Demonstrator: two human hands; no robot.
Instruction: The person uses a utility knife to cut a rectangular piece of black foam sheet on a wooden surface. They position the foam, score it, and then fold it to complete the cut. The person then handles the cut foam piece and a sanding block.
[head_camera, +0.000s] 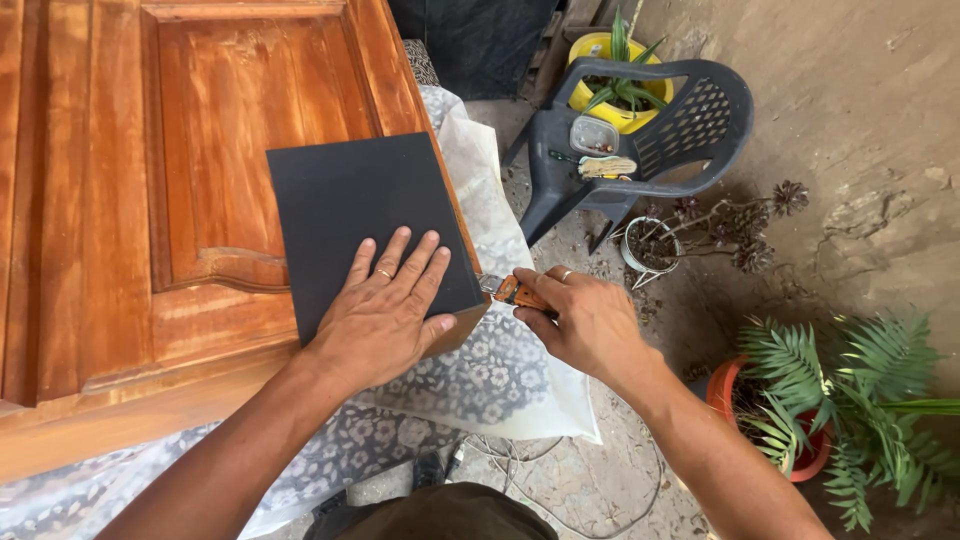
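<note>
A dark grey sheet of sandpaper (350, 205) lies flat on a varnished wooden door (120, 230). My left hand (385, 305) presses down on the sheet's near right corner, fingers spread. My right hand (585, 320) is closed on an orange-handled utility knife (510, 291), its tip at the sheet's right edge where the door ends.
A floral and clear plastic sheet (490, 375) hangs under the door. A dark plastic chair (640, 150) with small items on its seat stands behind, with a yellow plant pot (615, 70). A fern in a red pot (800, 420) and a small potted plant (650, 245) sit on the dirt floor at right.
</note>
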